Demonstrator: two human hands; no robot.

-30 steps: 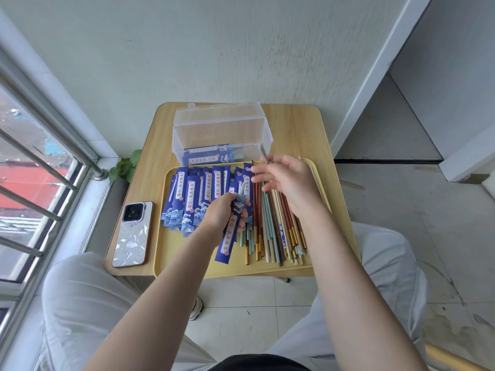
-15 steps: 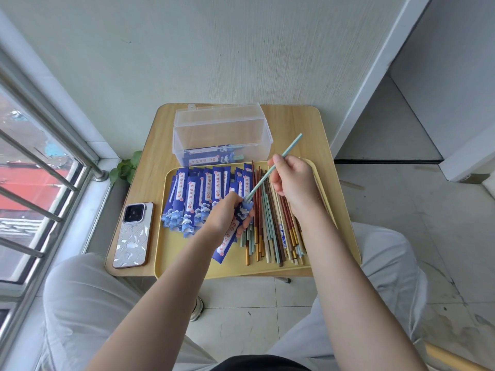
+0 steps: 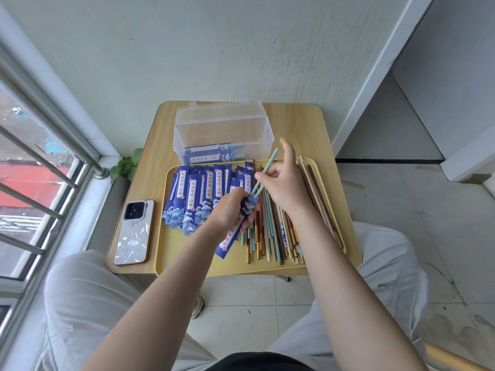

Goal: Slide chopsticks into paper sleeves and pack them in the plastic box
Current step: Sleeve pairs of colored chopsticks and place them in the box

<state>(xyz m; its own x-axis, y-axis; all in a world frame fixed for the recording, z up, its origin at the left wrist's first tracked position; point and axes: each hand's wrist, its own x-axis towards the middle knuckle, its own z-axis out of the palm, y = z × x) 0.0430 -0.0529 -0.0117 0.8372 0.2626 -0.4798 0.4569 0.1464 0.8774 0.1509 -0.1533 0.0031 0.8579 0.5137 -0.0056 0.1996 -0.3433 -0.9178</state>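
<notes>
My left hand (image 3: 229, 207) grips the open top of a blue paper sleeve (image 3: 233, 234) over the yellow tray (image 3: 192, 259). My right hand (image 3: 284, 186) pinches a pair of teal chopsticks (image 3: 268, 165) whose lower tips sit at the sleeve's mouth. A row of empty blue sleeves (image 3: 198, 194) lies on the tray's left half. Loose chopsticks of mixed colours (image 3: 276, 236) are piled on its right half. The clear plastic box (image 3: 222, 129) stands open behind the tray, with sleeved chopsticks on its bottom.
A phone (image 3: 134, 232) in a pale case lies on the wooden table (image 3: 294, 121) left of the tray. A window with metal bars is at the left, a white wall behind. My knees sit under the table's near edge.
My right hand lifted teal chopsticks out of the pile, tilted them and brought their tips down to the mouth of the sleeve that my left hand holds.
</notes>
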